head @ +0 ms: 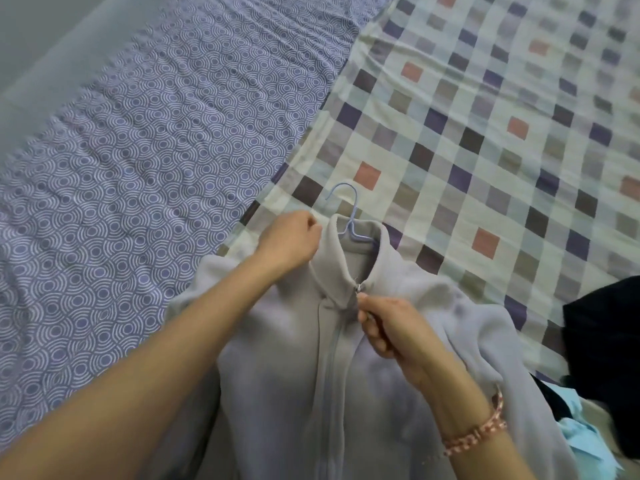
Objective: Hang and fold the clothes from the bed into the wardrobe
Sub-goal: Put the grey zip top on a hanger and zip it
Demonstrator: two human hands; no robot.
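The bed fills the room in front of me, with a purple ringed sheet on the left and a checked blanket on the right. The pale grey fleece jacket lies front-up on it, its hem cut off below and its left sleeve hidden under the person's arm. A black garment and a light blue one run off the right edge, and I can't make out their shapes. The left hand is curled tight, gripping the collar's left side with its fingertips out of sight. The right hand pinches the zip pull just under the collar. Only the hook and neck of the blue hanger show; the rest sits inside the jacket.
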